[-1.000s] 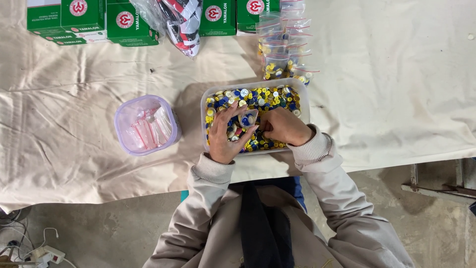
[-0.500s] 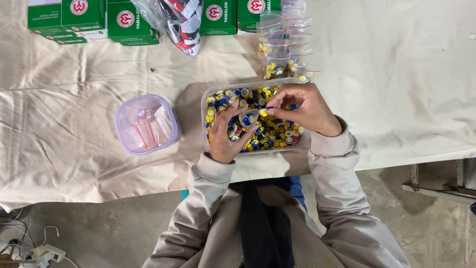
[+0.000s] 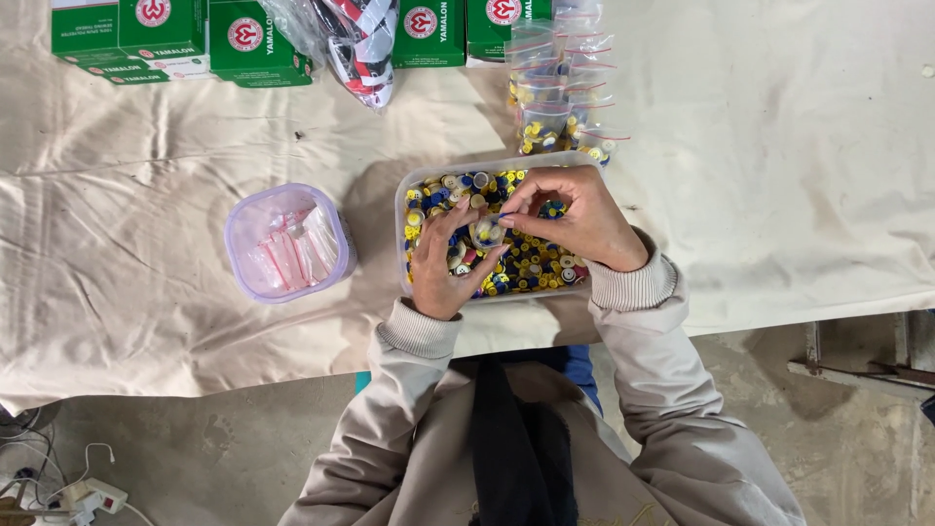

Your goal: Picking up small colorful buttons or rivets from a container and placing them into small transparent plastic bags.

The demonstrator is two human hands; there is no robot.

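Cream cloth covers the bench (image 3: 779, 175). At its near edge, a clear tub (image 3: 409, 195) holds coloured caps; the left hand (image 3: 450, 255) grips a small bag (image 3: 484, 234), the right hand (image 3: 575, 216) pinching its top edge.

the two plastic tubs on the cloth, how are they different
The purple-tinted tub is smaller and roughly square, holding clear little bags with red strips; the clear tub is bigger and rectangular, full of small yellow, blue and white pieces. The purple-tinted tub sits alone to the side, while the left hand and right hand work over the clear tub. Both are lidless and see-through.
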